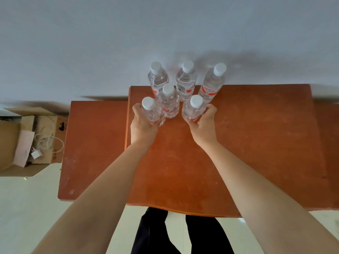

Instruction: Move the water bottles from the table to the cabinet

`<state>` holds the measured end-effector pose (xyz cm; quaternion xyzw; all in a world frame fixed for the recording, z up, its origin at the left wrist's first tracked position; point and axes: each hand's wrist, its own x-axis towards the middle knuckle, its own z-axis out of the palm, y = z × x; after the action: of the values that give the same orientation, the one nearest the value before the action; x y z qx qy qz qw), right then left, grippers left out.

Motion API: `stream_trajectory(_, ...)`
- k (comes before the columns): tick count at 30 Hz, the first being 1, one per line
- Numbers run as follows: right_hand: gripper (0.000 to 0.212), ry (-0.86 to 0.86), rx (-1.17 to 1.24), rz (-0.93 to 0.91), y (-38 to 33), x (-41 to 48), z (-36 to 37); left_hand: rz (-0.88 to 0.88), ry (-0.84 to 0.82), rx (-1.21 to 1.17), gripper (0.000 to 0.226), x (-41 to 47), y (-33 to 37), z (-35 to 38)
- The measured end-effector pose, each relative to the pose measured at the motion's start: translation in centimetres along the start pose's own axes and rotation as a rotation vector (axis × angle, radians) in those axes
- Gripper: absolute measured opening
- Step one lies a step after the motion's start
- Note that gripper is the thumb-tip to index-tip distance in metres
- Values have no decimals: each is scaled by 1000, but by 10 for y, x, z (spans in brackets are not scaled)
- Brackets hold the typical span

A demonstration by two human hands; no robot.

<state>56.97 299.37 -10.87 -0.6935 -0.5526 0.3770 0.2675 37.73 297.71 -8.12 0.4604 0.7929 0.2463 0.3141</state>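
Reddish-brown desk [256,143] against a pale wall [91,43]: that is where all six water bottles [169,97] stand, upright and bunched near the far edge.

Your left grip [142,126] is curled round the front-left bottle [149,110], and your right grip [203,125] is curled round the front-right bottle [194,108]. Each takes its bottle on the body, below the white cap, from the near and outer side. Both bottles have their long axis vertical. Whether their bases are on the desk or just off it, you cannot tell from here.

What matters most is the middle bottle [170,105]. It stands between your two grips and just beyond them, close against the front-left bottle. The back row [186,81] of three stands behind it. You would probably do best to raise both bottles straight up along their axis before drawing them back, or the left one may drag its neighbour over.

A lower brown top [95,143] adjoins the desk on your left, nearer the left grip. It may be the cabinet, but that is not certain. A cardboard box [11,136] sits on the floor further left.
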Motion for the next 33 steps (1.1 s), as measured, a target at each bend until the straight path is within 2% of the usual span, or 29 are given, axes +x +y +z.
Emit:
stream_trajectory(2, 74, -32, -63, -33, -1, -5, -2, 23, -2, 33, 70, -1, 1, 2)
stream_trajectory(6, 91, -131, -139, -73, -15, -12, -22, -18, -47, 58, 71, -4, 7, -5)
stream_trajectory(9, 88, -120, -184, -128, -27, -26, -47, -36, -99, 133, 77, -9, 15, -23)
stream_trajectory(11, 84, -105, -195, -209, -45, -34, -69, 6, -75, 121, 81, -23, 29, -45)
stream_trajectory(14, 81, -115, -228, -303, -76, -38, -104, 110, 10, 110, 69, -42, 54, -78)
stream_trajectory(18, 75, -68, -262, -479, -134, -35, -143, 277, 224, 222, 60, -57, 95, -139)
stream_trajectory(23, 61, 104, -203, -752, -217, -46, -150, 440, 614, 429, 62, -94, 121, -231)
stream_trajectory(26, 58, 111, -139, -984, -270, -72, -126, 366, 823, 536, 59, -144, 109, -286)
stream_trajectory(29, 58, 40, -74, -1205, -322, -123, -89, 241, 1004, 602, 59, -209, 76, -339)
stream_trajectory(33, 60, -10, 28, -1484, -371, -207, -43, 46, 1168, 696, 62, -305, 29, -390)
